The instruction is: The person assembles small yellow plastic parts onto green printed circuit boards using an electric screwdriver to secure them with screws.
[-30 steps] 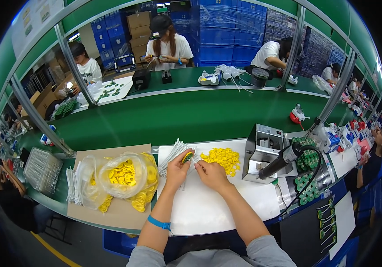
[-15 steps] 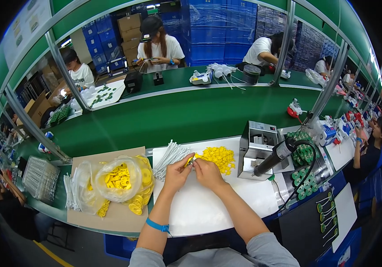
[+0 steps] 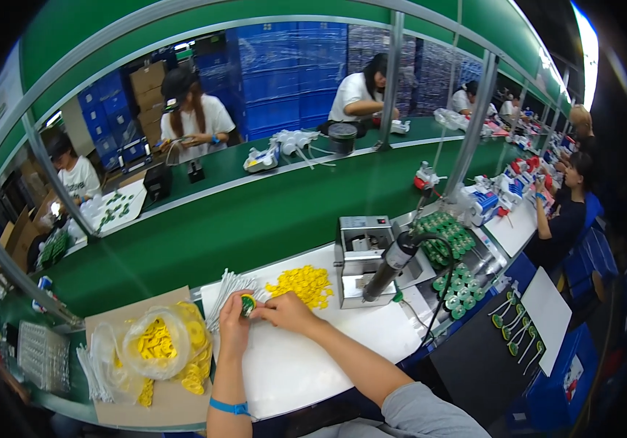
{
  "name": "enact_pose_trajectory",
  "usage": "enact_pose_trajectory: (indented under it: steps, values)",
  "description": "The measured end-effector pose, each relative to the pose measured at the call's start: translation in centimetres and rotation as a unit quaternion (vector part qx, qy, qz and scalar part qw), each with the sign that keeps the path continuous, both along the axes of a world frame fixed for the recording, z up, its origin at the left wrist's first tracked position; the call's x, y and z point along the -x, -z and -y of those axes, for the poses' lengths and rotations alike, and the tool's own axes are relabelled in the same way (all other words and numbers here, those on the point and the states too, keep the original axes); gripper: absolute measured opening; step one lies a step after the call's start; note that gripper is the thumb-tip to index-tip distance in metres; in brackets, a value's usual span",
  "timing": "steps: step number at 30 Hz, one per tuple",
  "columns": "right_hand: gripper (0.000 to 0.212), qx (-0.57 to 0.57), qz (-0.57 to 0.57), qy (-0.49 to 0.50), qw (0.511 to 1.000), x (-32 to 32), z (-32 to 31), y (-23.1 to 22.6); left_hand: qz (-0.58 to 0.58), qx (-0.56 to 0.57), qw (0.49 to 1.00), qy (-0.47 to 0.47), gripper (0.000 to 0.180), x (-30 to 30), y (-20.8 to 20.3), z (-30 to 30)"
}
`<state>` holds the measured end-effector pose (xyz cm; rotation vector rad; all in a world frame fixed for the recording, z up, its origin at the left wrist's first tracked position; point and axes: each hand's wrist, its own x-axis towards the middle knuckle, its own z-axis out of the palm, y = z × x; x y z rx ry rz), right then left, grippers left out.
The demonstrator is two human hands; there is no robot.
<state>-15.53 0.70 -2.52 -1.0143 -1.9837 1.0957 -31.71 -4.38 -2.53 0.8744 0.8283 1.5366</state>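
Observation:
Over the white work surface, my left hand (image 3: 234, 328) is closed on a small round green circuit board with a yellow rim (image 3: 247, 304). The fingers of my right hand (image 3: 289, 314) are pinched together at the right edge of this piece. My fingertips cover part of it. Just behind my hands lie a bundle of white wires (image 3: 230, 283) and a loose pile of yellow plastic parts (image 3: 304, 283).
Plastic bags of yellow parts (image 3: 156, 343) stand on cardboard at the left. On the right are a metal machine (image 3: 357, 248), a black cylindrical tool (image 3: 390, 269) and stacked green circuit boards (image 3: 444, 237). Co-workers sit across the green conveyor (image 3: 269, 219) and farther right.
The view has turned to the right, so the bench and my hands sit farther left in it. The board's green face now shows between my fingers.

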Motion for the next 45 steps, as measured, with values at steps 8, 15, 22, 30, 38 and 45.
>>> enact_pose_trajectory:
  steps: [8,15,22,30,38,45]
  values:
    - [0.046,-0.363,-0.016,0.176,0.915,-4.4,1.5,-4.0,-0.004,-0.018,0.991,-0.133,0.031,-3.0,-1.4,0.2]
    - [0.037,-0.373,-0.049,0.146,0.915,-7.3,4.6,-5.0,0.075,-0.022,0.991,-0.113,0.031,-7.1,-2.5,1.9]
    - [0.018,-0.179,-0.173,0.098,0.964,-15.2,9.9,-6.4,0.049,-0.07,0.995,0.057,0.054,-12.7,-1.5,4.5]
    - [0.023,-0.264,-0.214,0.358,0.87,-40.3,22.5,-6.0,0.054,-0.018,0.97,0.236,0.076,-20.0,3.2,4.6]
    - [0.022,-0.134,-0.074,0.799,0.581,-79.6,34.7,11.3,-0.064,0.026,0.951,0.302,0.07,-28.3,5.6,6.5]
    - [0.014,-0.072,0.058,0.882,0.463,-93.9,43.1,16.7,-0.129,0.04,0.945,0.299,0.064,-32.7,5.6,8.6]
